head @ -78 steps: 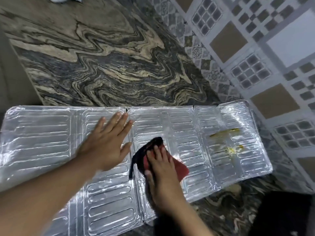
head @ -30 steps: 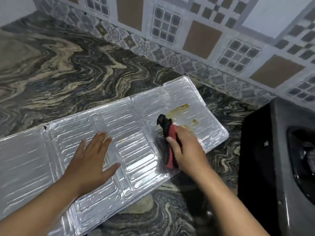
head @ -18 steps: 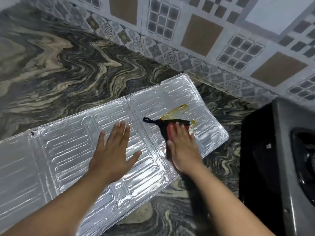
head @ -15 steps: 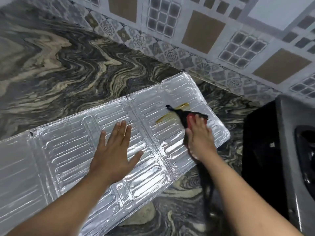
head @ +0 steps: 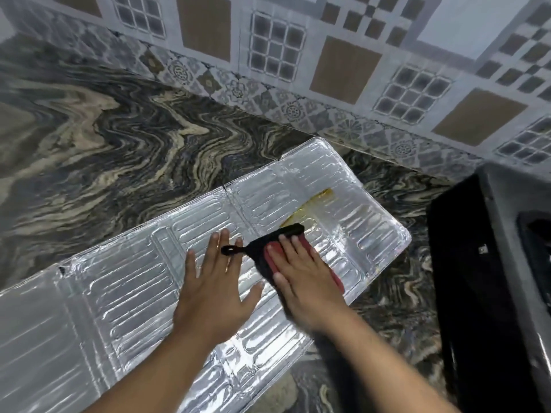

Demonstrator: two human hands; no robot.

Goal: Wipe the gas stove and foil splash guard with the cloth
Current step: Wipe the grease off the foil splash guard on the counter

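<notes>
One cloth (head: 264, 257), red with a black edge and a small black loop at its left corner, lies flat on the foil splash guard (head: 125, 293), which is spread out on the marbled surface (head: 104, 138). Right hand (head: 301, 281) presses down on the cloth with straight fingers (head: 287, 248) held close together, palm flat, nothing curled round the fabric. Just beyond the cloth's far edge runs a yellowish greasy streak (head: 310, 207) across the guard's right-hand panel. Left hand (head: 214, 290) rests flat on the foil just beside the cloth, its fingers (head: 214, 248) straight and slightly spread, thumb out to the side; the cloth's loop sits over the tips of two of them. Both forearms come in from the lower edge. To the right, well clear of the guard's end, stands the dark gas stove (head: 489, 263), only its side and part of its top in sight. Behind everything rises a tiled wall (head: 343, 61) with brown squares and grey checker patterns.
</notes>
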